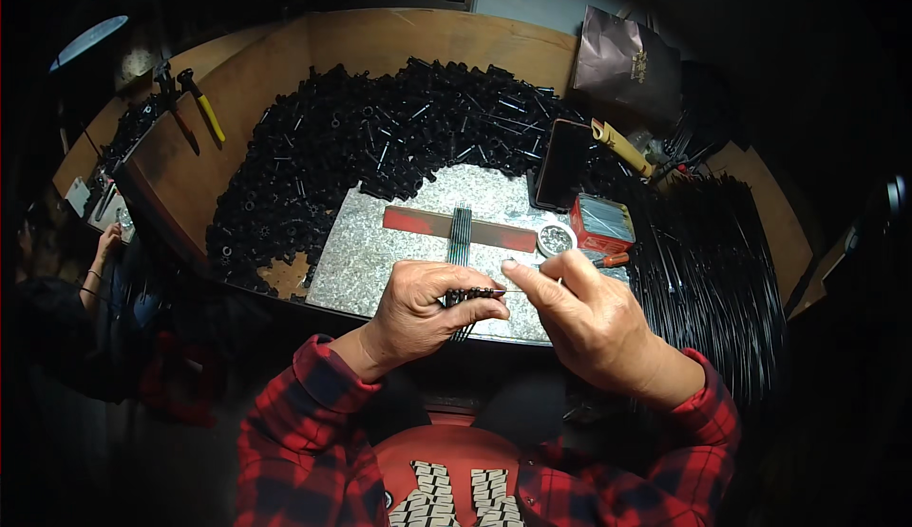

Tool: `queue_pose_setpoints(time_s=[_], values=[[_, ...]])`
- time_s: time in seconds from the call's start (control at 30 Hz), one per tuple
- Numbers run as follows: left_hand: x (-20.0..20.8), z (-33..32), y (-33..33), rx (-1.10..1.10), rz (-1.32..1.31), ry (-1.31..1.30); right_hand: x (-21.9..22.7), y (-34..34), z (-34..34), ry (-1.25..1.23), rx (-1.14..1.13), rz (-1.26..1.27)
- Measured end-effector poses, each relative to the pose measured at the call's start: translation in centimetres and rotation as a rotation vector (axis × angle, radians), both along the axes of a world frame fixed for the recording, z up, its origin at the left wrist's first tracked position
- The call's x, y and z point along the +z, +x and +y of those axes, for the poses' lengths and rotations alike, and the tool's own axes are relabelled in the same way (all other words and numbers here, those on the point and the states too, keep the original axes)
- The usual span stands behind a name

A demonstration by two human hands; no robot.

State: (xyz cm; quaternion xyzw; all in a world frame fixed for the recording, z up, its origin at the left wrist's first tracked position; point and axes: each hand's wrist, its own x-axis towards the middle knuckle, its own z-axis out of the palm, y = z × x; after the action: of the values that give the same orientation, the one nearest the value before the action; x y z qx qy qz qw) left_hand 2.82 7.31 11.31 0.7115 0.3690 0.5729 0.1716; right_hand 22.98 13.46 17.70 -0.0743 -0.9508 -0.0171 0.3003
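My left hand (418, 304) is closed around a bundle of thin dark rods (460, 242), over the near part of a speckled pale board (356, 256). A row of small dark pieces shows between its thumb and fingers. To the right, my right hand (594, 318) is closed, thumb and forefinger pinching near a thin wire-like strand (513, 290) that runs toward this row. The far part of the bundle rests across a flat red and brown bar (408, 223) on the board. My fingers hide how the strand meets the pieces.
Black tubular parts (380, 128) are heaped behind the board, inside wooden walls (418, 33). At right are a round dish (556, 238), a red box (603, 226), a dark phone-like panel (559, 166) and long black rods (708, 280). Pliers (202, 107) hang left; another person's hand (110, 239) shows beyond.
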Motion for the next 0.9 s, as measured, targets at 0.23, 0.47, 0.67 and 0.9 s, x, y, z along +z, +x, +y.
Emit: queue_pose_setpoints(time_s=[0.23, 0.47, 0.67, 0.9], values=[[-0.1, 0.1, 0.0, 0.005, 0.007, 0.023, 0.2, 0.0, 0.5, -0.083, 0.057, 0.041], [-0.3, 0.2, -0.4, -0.020, -0.005, 0.036, 0.6, -0.3, 0.8, -0.019, 0.092, 0.031], [0.4, -0.5, -1.1, -0.030, 0.020, -0.027, 0.5, -0.3, 0.8, -0.002, 0.090, 0.034], [-0.5, -0.1, -1.8, -0.013, 0.060, 0.054, 0.5, -0.4, 0.7, 0.021, 0.089, 0.025]])
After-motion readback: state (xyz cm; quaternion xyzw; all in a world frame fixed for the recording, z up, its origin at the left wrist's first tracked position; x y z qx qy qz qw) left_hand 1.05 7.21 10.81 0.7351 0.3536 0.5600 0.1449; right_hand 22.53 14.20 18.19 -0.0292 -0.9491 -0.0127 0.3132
